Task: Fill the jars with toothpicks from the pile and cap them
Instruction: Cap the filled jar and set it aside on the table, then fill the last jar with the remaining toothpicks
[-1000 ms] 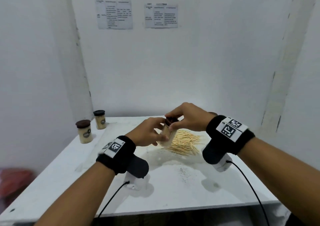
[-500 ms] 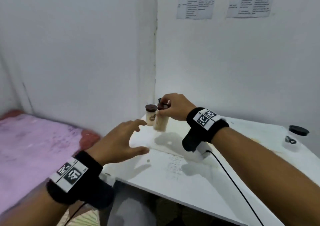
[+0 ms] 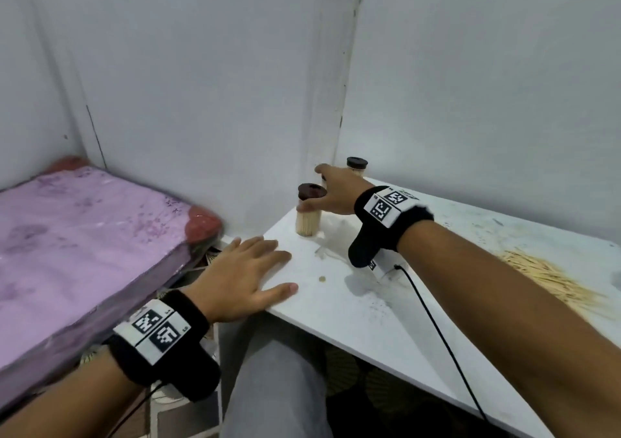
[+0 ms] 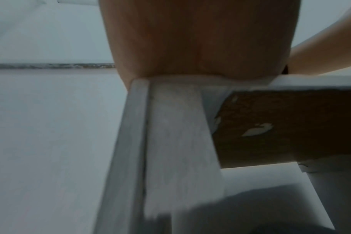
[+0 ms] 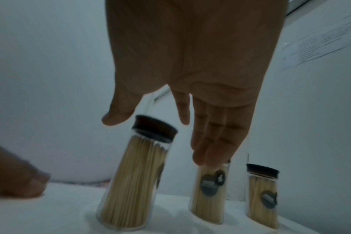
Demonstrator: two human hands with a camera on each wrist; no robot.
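Toothpicks lay piled (image 3: 551, 278) on the table (image 3: 386, 306), right of me. Three capped jars (image 5: 136, 174) stood at its far corner: glass, probably slippery, best gripped around the body. My right hand (image 3: 336, 192) hovered spread over them, my left hand (image 3: 242, 278) lay flat.

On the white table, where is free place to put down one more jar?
Bare tabletop lies between the left hand at the corner and the toothpick pile. The far corner is crowded: three jars stand under the right hand.
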